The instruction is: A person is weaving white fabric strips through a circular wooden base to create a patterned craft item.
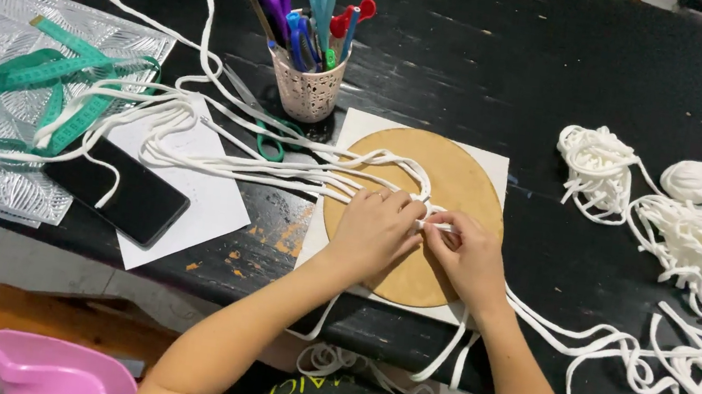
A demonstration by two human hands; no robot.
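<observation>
Both bare forearms reach up from the lower edge of the view and angle toward each other, so the hands meet near the middle. The left hand [375, 230] lies palm down, knuckles up, its fingers curled forward and closed in a pinching grip at the tips. The right hand [471, 256] mirrors it, palm down, wrist bent slightly inward, thumb and forefinger pinched together. The fingertips of the two hands almost touch.

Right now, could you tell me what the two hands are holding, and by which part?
Both hands, left and right, pinch the white cords where they bunch together over the round wooden board.
</observation>
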